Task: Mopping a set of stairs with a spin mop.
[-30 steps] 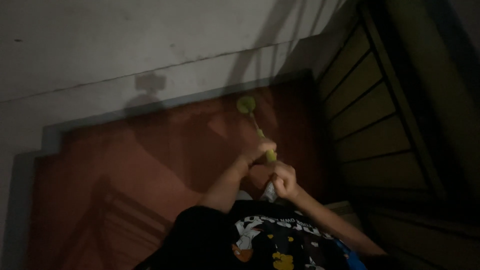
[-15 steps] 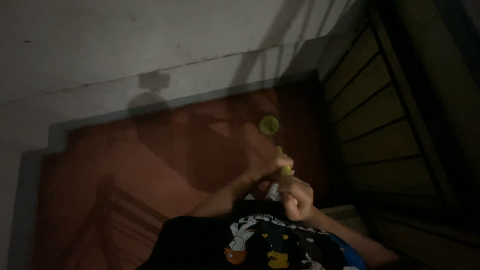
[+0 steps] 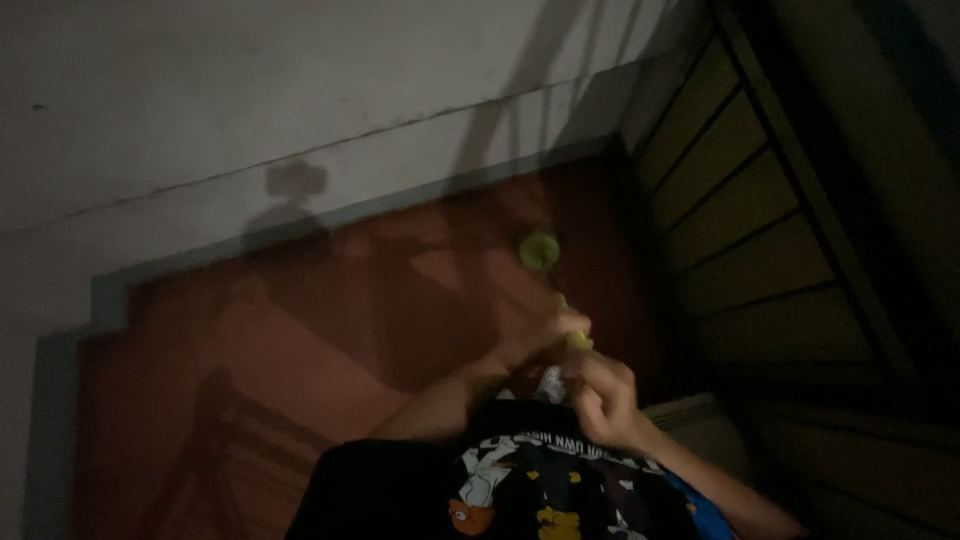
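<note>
Hands: left hand (image 3: 545, 340) and right hand (image 3: 600, 395) both grip green stick (image 3: 575, 335), its round head (image 3: 538, 250) raised above; steady hold needed.

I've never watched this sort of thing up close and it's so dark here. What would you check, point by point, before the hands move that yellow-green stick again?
1. Left hand on the yellow-green stick: ok, fingers wrapped round its lower part.
2. Right hand also gripping: cannot tell, it is closed just below the stick, but its contact is hidden.
3. Round head of the stick free of the hands: ok, it sticks out above them.
4. Head apart from the reddish floor: cannot tell, one view only.
5. Lighting good enough to see detail: not ok, the scene is dim.
</note>
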